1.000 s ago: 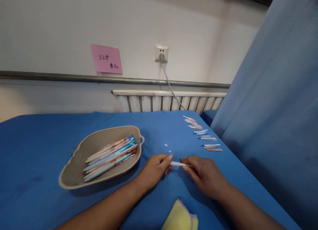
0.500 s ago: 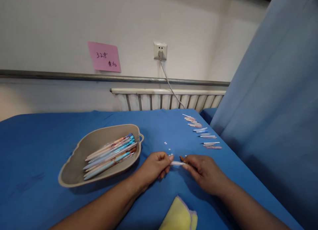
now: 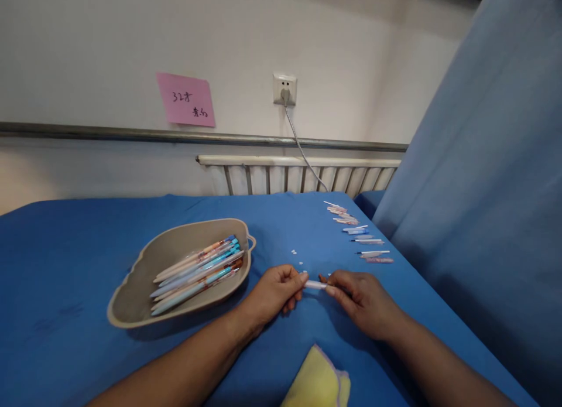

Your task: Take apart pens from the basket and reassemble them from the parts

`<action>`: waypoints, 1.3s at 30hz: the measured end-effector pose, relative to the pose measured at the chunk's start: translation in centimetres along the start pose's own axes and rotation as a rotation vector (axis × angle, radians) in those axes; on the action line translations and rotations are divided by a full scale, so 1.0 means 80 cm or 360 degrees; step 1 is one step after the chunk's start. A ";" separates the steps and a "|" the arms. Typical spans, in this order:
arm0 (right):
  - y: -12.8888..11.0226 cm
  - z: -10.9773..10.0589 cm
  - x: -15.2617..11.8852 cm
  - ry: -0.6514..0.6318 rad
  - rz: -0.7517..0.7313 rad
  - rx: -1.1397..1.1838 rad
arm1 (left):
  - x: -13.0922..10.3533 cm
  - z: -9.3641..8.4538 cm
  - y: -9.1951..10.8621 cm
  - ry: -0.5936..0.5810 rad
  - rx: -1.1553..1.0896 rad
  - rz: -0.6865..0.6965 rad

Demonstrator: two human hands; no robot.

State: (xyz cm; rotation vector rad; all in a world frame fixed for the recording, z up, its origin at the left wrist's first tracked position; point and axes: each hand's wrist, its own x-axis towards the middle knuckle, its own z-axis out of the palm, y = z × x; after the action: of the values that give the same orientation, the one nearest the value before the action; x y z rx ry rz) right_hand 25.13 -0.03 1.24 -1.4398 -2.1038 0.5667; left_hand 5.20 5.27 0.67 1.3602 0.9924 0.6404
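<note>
Between my two hands lies a slim, pale pen (image 3: pixel 315 284), held level just above the blue sheet. My left hand (image 3: pixel 281 287) pinches its left end with thumb and fingers. At the other end, my right hand (image 3: pixel 362 301) grips it the same way; the fingers cover both tips. A few tiny white pieces (image 3: pixel 294 252) lie on the sheet just beyond my hands. To the left, a beige basin (image 3: pixel 132 296) holds several pens (image 3: pixel 197 272) with pale barrels and blue, turquoise or brown ends.
Pen parts and refills (image 3: pixel 369 255) lie in small groups along the right edge of the blue sheet (image 3: pixel 88 237). A folded yellow cloth (image 3: pixel 318 380) lies in front of me. A blue curtain (image 3: pixel 474 161) hangs at right; a white bed rail (image 3: pixel 298 161) stands behind.
Both hands still hold the pale pen in nearly the same place. The whole view has shifted slightly; nothing has been let go or picked up.
</note>
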 end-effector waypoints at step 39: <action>0.009 0.013 0.005 -0.0076 0.0155 0.0617 | -0.003 -0.001 0.007 0.0040 -0.0004 0.0372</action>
State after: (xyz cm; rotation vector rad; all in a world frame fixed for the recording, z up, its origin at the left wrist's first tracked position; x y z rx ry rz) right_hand 24.84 0.54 0.10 -1.3164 -1.8352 0.9940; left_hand 5.15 5.19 1.31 1.4813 0.8587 0.8350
